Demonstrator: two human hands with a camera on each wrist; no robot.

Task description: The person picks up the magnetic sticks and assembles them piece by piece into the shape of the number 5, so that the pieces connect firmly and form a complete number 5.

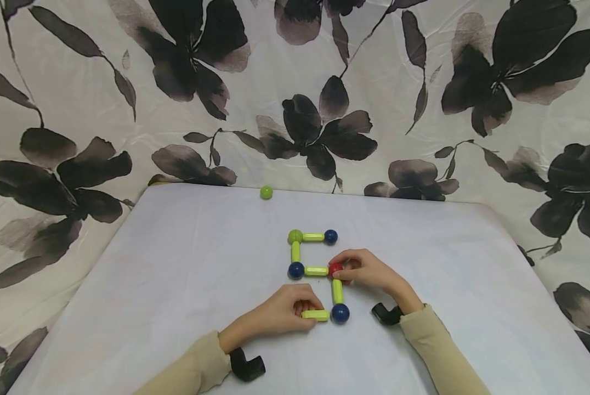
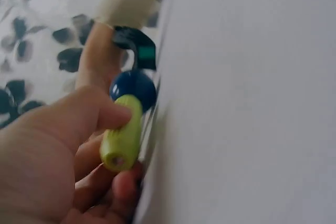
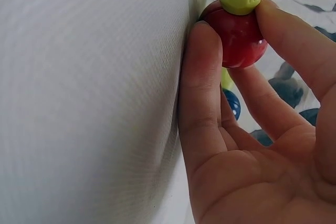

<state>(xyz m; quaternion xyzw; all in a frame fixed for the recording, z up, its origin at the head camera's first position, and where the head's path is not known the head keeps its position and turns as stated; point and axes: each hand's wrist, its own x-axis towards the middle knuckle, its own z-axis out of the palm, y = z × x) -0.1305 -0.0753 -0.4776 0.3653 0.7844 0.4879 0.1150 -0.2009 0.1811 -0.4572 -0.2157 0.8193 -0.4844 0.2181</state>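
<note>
My left hand (image 1: 289, 308) pinches a yellow-green magnetic rod (image 1: 316, 315) between thumb and fingers, its right end at or very near a dark blue ball (image 1: 340, 314). The left wrist view shows that rod (image 2: 122, 135) lined up with the blue ball (image 2: 133, 88). With thumb and fingers, my right hand (image 1: 369, 270) grips a red ball (image 3: 240, 38). From the red ball, one rod (image 1: 337, 292) runs down to the blue ball and another rod (image 1: 317, 271) runs left to a second blue ball (image 1: 296, 270). Above that, a rod (image 1: 295, 252) leads to a green ball (image 1: 295, 236).
From the green ball a rod (image 1: 313, 237) reaches a third blue ball (image 1: 330, 237). A loose green ball (image 1: 266, 192) lies near the far edge of the white table (image 1: 176, 263). Behind hangs a flower-patterned cloth (image 1: 255, 93). Black camera mounts (image 1: 247, 366) sit at both wrists.
</note>
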